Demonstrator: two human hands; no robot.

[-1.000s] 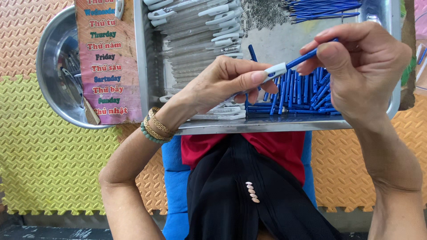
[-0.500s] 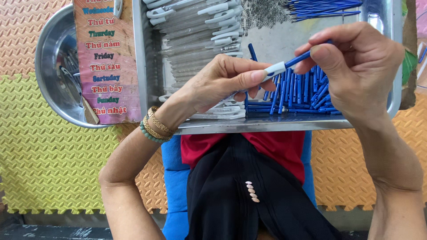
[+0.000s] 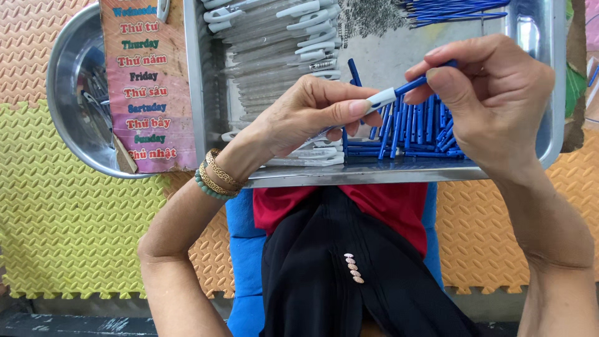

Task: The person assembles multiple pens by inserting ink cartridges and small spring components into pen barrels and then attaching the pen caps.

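My left hand [image 3: 306,115] pinches the clear barrel end of a pen [image 3: 390,95] with a white collar. My right hand [image 3: 490,93] grips the blue part of that same pen between thumb and forefinger. Both hands hover over a metal tray [image 3: 399,171]. Under them lies a pile of blue pen parts [image 3: 412,128]. Clear pen barrels with white clips [image 3: 274,37] are stacked in the tray's left half. Thin blue refills [image 3: 455,9] lie at the tray's far right.
A round metal bowl [image 3: 75,112] holding a few dark parts sits to the left, partly covered by a printed card [image 3: 146,81]. Yellow and orange foam mats [image 3: 62,218] cover the floor. My lap in black and red cloth is below the tray.
The two hands have stayed joined on the pen; the right hand's fingers shifted slightly along the blue part. Nothing else moved.
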